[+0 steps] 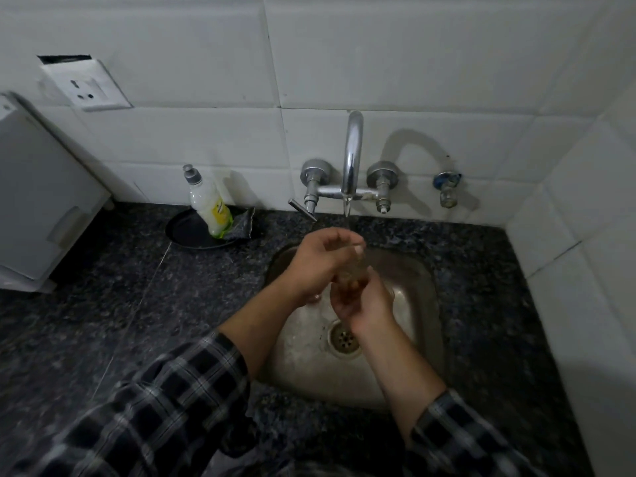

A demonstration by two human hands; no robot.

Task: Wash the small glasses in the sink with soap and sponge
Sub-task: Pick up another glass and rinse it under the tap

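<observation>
Over the sink (309, 359), left hand (318, 261) and right hand (368, 304) clasp the small glass (355, 270) between them.

Hard to make out the small glass (353, 271): blurred, mostly covered by left hand (316, 263) and right hand (365, 304) gripping it.
</observation>
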